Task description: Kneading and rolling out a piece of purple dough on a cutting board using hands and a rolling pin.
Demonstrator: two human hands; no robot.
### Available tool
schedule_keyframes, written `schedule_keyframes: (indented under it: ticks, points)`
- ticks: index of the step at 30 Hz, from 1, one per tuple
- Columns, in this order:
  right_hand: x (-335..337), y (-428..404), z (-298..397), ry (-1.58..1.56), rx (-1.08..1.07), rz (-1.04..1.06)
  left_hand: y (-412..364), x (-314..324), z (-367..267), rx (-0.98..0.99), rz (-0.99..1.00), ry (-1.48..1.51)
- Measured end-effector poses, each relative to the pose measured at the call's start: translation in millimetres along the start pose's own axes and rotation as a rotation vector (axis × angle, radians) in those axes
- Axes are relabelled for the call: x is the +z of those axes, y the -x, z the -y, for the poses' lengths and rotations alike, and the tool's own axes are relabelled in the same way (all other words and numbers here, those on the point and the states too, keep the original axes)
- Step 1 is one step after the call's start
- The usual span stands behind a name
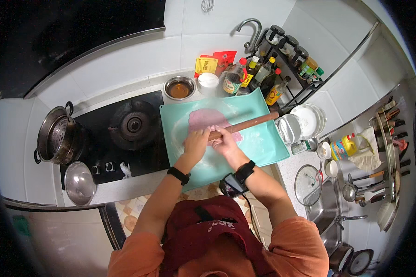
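A flattened sheet of pink dough lies on a turquoise mat dusted with white flour. A wooden rolling pin crosses the dough at a slant, its far end reaching past the mat's right side. Both hands are together at the pin's lower left end. My left hand has its fingers curled over that end. Beside it, my right hand grips the pin with the thumb along it. My fingers hide part of the dough's lower edge.
Left of the mat is a black gas hob with a steel pot and a metal bowl. Behind stand a bowl of brown liquid and sauce bottles. Stacked plates, a glass lid and a sink are rightward.
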State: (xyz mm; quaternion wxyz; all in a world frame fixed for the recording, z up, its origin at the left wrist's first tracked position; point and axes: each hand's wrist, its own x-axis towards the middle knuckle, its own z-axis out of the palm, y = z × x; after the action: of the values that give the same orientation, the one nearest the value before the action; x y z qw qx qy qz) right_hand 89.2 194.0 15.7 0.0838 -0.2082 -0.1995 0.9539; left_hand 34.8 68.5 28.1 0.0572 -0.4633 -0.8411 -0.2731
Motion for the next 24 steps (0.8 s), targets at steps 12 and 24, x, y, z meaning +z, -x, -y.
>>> schedule_keyframes:
  ticks: [12,24]
  points:
    - [-68,-4,149,1.974,-0.903,-0.271,-12,13,58,-0.245,0.145,-0.242]
    - [-98,-105,137,2.414,-0.342,0.394,-28,49,105,-0.508,0.601,-0.157]
